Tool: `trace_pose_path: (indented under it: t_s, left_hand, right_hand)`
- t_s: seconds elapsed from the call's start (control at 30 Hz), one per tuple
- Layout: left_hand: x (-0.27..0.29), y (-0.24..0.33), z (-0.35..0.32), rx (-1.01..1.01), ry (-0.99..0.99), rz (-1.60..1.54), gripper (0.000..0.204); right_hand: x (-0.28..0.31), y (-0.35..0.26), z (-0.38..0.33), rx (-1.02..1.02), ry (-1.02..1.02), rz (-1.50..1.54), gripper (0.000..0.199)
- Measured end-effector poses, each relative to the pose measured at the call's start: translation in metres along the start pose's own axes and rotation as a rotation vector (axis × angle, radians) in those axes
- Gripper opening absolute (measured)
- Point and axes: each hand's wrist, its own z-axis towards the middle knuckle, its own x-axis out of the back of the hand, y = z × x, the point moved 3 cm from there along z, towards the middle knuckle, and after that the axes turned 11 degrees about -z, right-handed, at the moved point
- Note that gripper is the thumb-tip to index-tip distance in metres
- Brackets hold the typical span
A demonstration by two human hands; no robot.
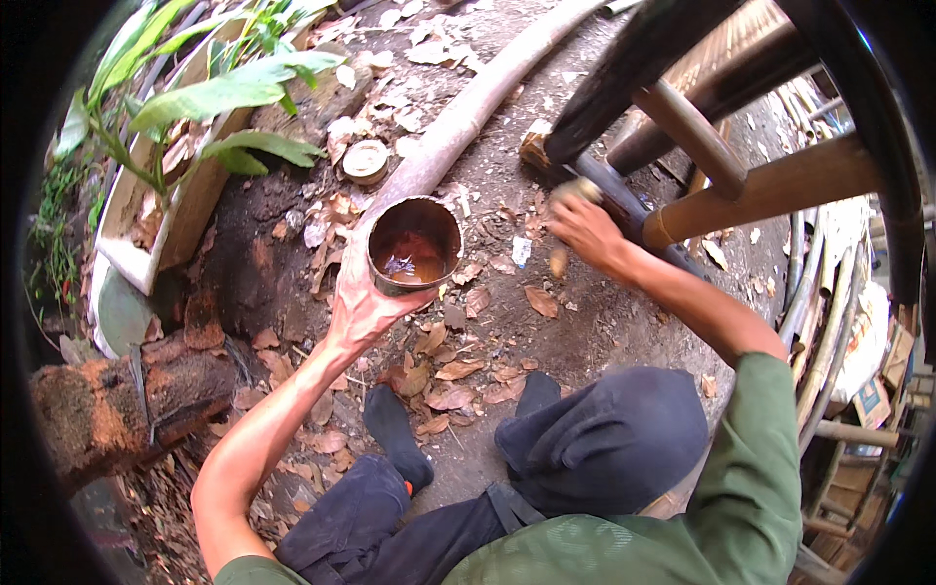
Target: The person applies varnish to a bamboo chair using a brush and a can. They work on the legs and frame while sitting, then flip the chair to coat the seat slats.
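Out in front, my left hand (359, 302) is wrapped around a round metal can (439, 232). A shallow brown liquid (409, 268) shines at the can's bottom. My right hand (588, 226) is closed on a small, pale, blurred thing that looks like a brush (582, 189), next to a dark bamboo pole (624, 198) low on a bamboo frame. The fingers partly hide the brush, and whether it touches the pole I cannot tell. Much of the frame's bamboo (770, 190) is stained dark and glossy; one crosspiece is lighter brown.
A long pale pole (468, 122) lies on the leaf-strewn soil beyond the can, with a small round bowl-like thing (366, 162) beside it. At left stand a planter (185, 229) with a leafy plant (210, 97) and a rough log (127, 400). Bamboo poles (819, 322) lie at right.
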Motion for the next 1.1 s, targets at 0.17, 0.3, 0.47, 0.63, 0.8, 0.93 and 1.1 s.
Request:
trace_pose_path:
  t_s: [0.17,0.3,0.47,0.63,0.8,0.93,1.1]
  left_hand:
    - [-0.011,-0.002,0.003,0.108,-0.029,-0.094,0.093]
    - [-0.013,0.006,0.009,0.055,-0.034,-0.005,0.09]
    - [-0.019,0.013,0.013,0.025,-0.041,0.033,0.094]
    - [-0.022,0.003,0.019,0.099,-0.061,0.032,0.092]
    - [-0.041,-0.001,0.025,0.094,-0.121,0.07,0.088]
    - [-0.036,0.002,0.023,0.094,-0.11,0.127,0.089]
    - [-0.048,0.001,0.024,0.103,-0.144,0.06,0.089]
  right_hand:
    - [0.01,0.003,0.02,-0.089,0.141,0.053,0.02]
    - [-0.029,-0.012,-0.131,-0.02,-0.015,-0.028,0.023]
    - [-0.046,-0.032,-0.311,-0.371,-0.398,0.188,0.027]
    - [-0.005,-0.027,-0.307,-0.934,0.068,0.428,0.032]
    - [-0.026,-0.033,-0.223,-1.317,0.719,1.085,0.014]
    - [-0.055,-0.001,-0.254,-1.662,0.764,1.17,0.015]
    - [-0.081,0.073,-0.266,-1.882,0.912,1.767,0.018]
